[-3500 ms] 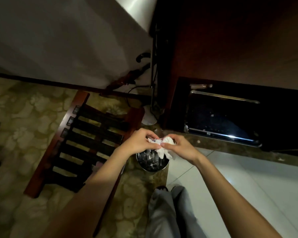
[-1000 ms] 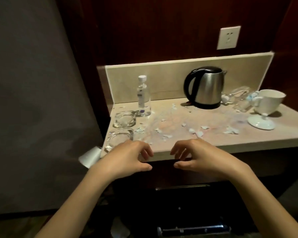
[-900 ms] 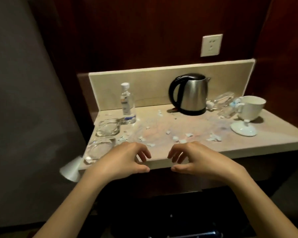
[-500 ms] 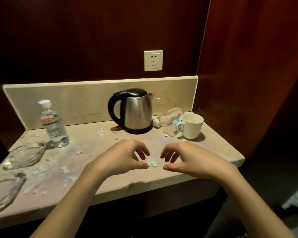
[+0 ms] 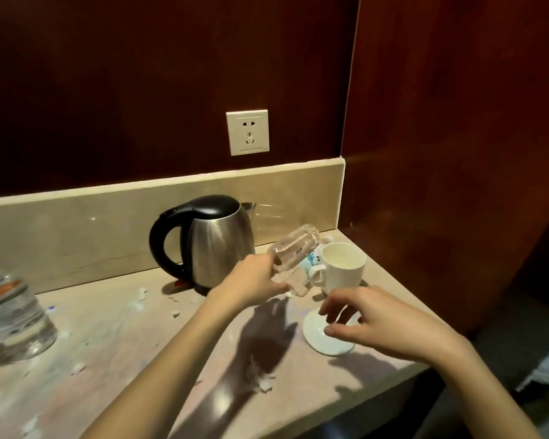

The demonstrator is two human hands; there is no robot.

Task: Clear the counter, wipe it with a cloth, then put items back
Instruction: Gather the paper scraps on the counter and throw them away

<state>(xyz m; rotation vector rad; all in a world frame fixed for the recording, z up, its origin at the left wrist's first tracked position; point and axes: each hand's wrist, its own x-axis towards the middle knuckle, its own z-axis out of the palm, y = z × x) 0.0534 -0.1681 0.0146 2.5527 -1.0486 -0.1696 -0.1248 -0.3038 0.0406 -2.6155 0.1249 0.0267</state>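
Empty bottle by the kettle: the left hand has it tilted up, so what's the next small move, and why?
Probably lift the empty bottle clear and carry it off the counter. The left hand already grips it, tilted beside the white cup; paper scraps remain unwiped. The right hand hovers over the saucer, likely next.

Left hand (image 5: 251, 285) extended forward, grip closed round something clear; right hand (image 5: 366, 321) hovering, fingers loosely curled.

Bottle label (image 5: 2, 291) too blurred, perhaps, to read.
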